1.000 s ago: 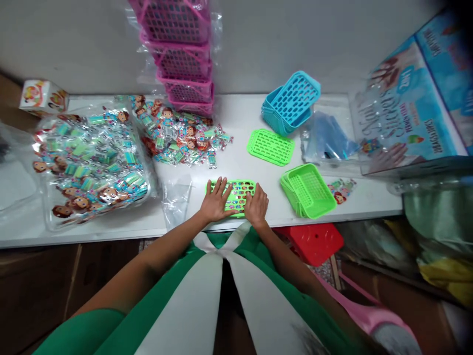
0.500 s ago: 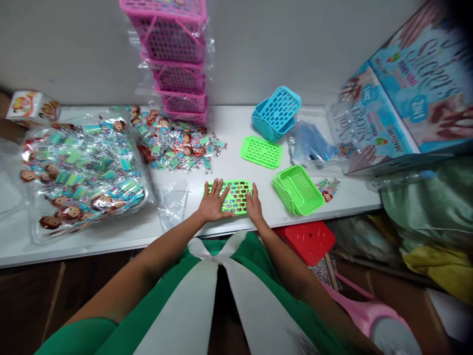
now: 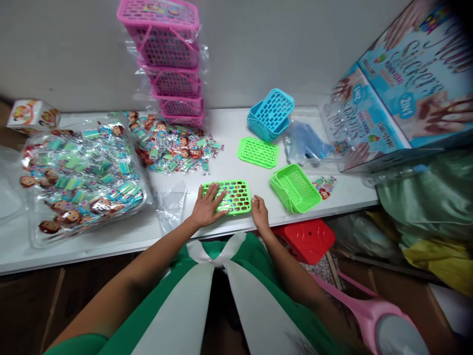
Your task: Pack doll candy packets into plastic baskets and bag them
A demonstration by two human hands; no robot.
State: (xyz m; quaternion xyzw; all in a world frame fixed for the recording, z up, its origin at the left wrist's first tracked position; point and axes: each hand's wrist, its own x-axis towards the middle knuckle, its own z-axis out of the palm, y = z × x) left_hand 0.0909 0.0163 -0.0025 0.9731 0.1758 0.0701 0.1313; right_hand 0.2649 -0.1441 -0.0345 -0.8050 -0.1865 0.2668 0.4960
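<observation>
A bright green perforated basket lid lies near the table's front edge, with colourful printed pieces showing through its holes. My left hand rests flat on its left part, fingers spread. Just off its right edge is my right hand, loosely curled and apart from the lid, with nothing visible in it. What lies beneath the lid is mostly hidden. To the right stand nested green baskets, and behind is a loose green lid. A clear plastic bag lies to the left.
Small doll-printed packets fill a large clear bag, and more lie in a loose pile. Wrapped pink baskets are stacked at the back. Blue baskets, a bluish bag and a nail sticker box stand rightward. A red stool is below.
My right hand has drawn slightly away from the lid's right edge, and its fingers have curled. My left hand stays flat on the lid. The camera view has shifted a little.
</observation>
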